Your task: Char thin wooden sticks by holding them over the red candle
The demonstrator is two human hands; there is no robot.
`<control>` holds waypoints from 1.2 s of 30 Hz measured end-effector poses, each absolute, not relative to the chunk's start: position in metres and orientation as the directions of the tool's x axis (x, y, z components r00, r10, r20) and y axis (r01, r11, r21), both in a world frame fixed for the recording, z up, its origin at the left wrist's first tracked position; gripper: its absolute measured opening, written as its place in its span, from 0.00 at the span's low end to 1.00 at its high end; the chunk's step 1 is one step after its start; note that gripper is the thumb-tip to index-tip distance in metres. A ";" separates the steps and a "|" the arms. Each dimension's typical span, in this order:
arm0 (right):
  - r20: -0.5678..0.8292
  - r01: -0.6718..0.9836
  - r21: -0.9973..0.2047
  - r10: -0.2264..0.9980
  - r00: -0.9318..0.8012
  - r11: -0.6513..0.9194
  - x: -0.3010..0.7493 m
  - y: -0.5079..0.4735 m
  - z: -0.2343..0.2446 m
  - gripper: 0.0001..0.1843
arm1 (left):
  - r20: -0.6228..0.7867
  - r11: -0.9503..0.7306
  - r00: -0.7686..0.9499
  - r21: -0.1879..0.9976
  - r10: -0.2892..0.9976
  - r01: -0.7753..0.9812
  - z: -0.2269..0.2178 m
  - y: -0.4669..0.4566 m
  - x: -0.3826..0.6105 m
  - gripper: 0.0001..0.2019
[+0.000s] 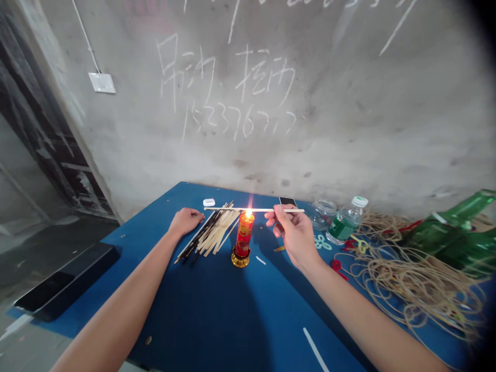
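1. Stick (253, 210), thin and pale, was held level right over the candle flame (248, 213), with its left end reaching out above the pile and its right end poking past the right hand.
2. Far left, a flat black box (65, 281) sat down off the edge of the blue tabletop (217, 310).
3. Left hand (186, 221) rested on the tabletop with fingers curled in loosely. Nothing showed in it, and the fingertips were just beside the pile.
4. Next came a pile of sticks (211, 232), pale and dark ones mixed, fanned out flat. A small white thing (208, 202) lay behind it near the wall.
5. Red candle (244, 237) stood upright in a gold holder, lit, just right of the pile.
6. Right hand (294, 232) was pinching the stick between thumb and fingertips, raised off the tabletop, near the candle.
7. A dark flat phone-like thing (288, 201) lay behind that hand.
8. Further right were a clear glass jar (323, 213) and a plastic bottle (343, 225) with a green label, side by side.
9. Loose coils of tan cord (418, 279) sprawled over the right side, with green glass bottles (453, 232) lying at the far right.
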State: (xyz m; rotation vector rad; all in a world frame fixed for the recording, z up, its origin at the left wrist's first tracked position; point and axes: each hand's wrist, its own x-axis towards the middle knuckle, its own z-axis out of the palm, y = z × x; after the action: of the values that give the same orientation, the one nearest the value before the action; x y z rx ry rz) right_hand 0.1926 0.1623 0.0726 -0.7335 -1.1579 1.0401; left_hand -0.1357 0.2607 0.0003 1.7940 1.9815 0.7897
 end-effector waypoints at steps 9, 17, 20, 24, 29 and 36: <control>0.378 -0.256 -0.890 0.925 0.049 0.377 0.194 0.164 0.070 0.14 | 0.109 0.032 -0.125 0.611 0.986 0.791 0.002 0.261 -0.135 0.14; 0.387 -0.257 -0.884 0.920 0.066 0.390 0.194 0.161 0.079 0.15 | 0.112 0.027 -0.122 0.620 0.986 0.784 0.001 0.259 -0.136 0.13; 0.397 -0.262 -0.879 0.916 0.064 0.399 0.191 0.162 0.081 0.15 | 0.109 0.034 -0.130 0.625 0.985 0.780 0.003 0.258 -0.135 0.14; 0.393 -0.283 -0.876 0.918 0.050 0.390 0.187 0.165 0.079 0.15 | 0.104 0.041 -0.134 0.624 0.985 0.781 0.004 0.256 -0.134 0.14; 0.358 -0.306 -0.883 0.932 0.053 0.356 0.186 0.164 0.074 0.16 | 0.107 0.040 -0.136 0.624 0.985 0.780 0.004 0.257 -0.134 0.13; 0.362 -0.312 -0.882 0.932 0.026 0.352 0.183 0.162 0.072 0.16 | 0.104 0.041 -0.135 0.625 0.985 0.779 0.003 0.258 -0.135 0.13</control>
State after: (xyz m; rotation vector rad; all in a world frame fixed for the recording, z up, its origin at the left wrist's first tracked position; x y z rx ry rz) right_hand 0.1826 0.1618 0.0724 -0.6952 -1.1518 1.0921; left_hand -0.1352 0.2576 0.0033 1.7842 1.9709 0.7998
